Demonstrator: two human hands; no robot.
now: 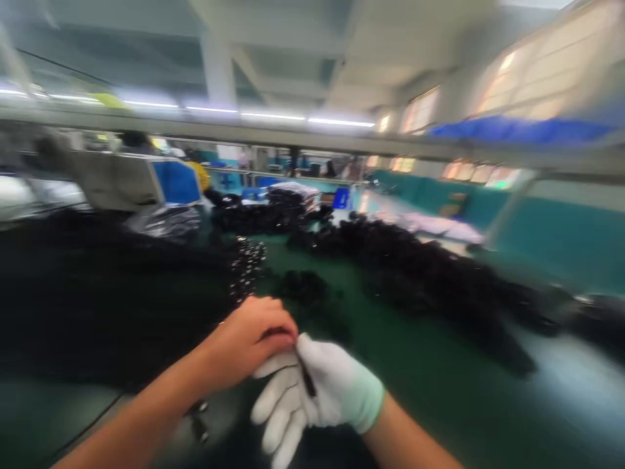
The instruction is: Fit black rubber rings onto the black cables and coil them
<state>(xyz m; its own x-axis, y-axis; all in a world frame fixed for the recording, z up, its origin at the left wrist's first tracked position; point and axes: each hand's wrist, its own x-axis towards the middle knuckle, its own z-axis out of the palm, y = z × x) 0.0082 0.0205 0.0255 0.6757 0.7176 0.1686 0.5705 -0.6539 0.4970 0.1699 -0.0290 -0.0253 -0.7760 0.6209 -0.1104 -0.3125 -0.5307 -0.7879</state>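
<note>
My left hand (251, 342) is bare, its thumb and fingers pinched together at the tip of my right hand's thumb. My right hand (327, 384) wears a white glove with a pale green cuff. Across its palm lies a slim dark piece (306, 376), perhaps a cord end or cable; blur hides its kind. The upper end of that piece runs up to the pinched left fingertips. The gloved thumb and forefinger close about it, while the other gloved fingers hang loosely curled. Just beyond the hands, a bundle of shiny metal-tipped black parts (247, 267) lies on the dark pile.
A broad black heap (97, 293) covers the left of the green table (390, 345). Long piles of black items (424, 273) stretch along the right and back. A clear plastic bag (168, 221) sits near a grey-and-blue bin (176, 181). A rail (293, 144) crosses above the table.
</note>
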